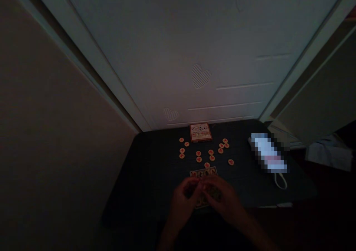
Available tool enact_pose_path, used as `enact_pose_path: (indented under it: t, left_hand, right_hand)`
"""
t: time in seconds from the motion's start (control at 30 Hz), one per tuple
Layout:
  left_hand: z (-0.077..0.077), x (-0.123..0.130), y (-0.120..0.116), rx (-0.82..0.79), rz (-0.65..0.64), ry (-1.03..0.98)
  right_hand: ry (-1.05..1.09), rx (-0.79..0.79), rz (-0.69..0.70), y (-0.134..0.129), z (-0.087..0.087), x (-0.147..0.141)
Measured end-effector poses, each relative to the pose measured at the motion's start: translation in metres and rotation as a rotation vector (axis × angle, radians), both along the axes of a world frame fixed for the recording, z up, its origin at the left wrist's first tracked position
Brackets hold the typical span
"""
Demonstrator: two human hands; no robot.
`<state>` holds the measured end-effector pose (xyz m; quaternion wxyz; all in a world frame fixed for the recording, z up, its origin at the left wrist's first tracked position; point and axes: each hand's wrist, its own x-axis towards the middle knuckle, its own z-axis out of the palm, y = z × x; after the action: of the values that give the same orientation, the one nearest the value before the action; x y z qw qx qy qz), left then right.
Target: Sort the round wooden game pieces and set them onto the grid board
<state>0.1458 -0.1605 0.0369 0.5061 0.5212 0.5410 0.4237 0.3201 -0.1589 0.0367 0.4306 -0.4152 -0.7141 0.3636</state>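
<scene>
My left hand and my right hand meet at the fingertips above a pale card printed with rows of round pictures. Both are closed in a pinch. Whatever lies between the fingers is too dark and small to make out. The hands cover the middle of the card; its upper row and a lower left part show. Just beyond it lie several round wooden discs with red marks, the nearest disc close to the card's top edge. Another disc lies apart to the right.
A flat red-edged box with a printed lid lies at the back of the dark table, near a white panel with raised hearts. A bright blurred-out device with a strap loop rests at the right. The room is dim.
</scene>
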Motion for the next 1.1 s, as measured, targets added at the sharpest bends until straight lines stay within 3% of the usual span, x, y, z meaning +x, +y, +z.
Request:
enact_pose_path:
  t: [0.33,0.5,0.67,0.83,1.1]
  left_hand:
    - [0.009,0.003,-0.004,-0.017,0.000,0.018]
    - [0.005,-0.007,-0.002,0.050,0.007,0.141]
    - [-0.013,-0.029,0.003,0.097,0.130,0.315]
    - [-0.028,-0.035,0.002,0.132,0.049,0.437]
    - [-0.031,-0.033,0.002,0.222,0.002,0.533]
  right_hand:
    - [0.028,-0.266,-0.113,0.001,0.003,-0.001]
    - [0.101,-0.327,-0.107,0.005,0.007,0.002]
    - [0.077,-0.338,-0.134,0.010,0.004,0.008]
    - [0.012,-0.274,-0.108,0.016,-0.003,0.006]
    - [-0.098,-0.187,-0.047,0.024,-0.014,-0.010]
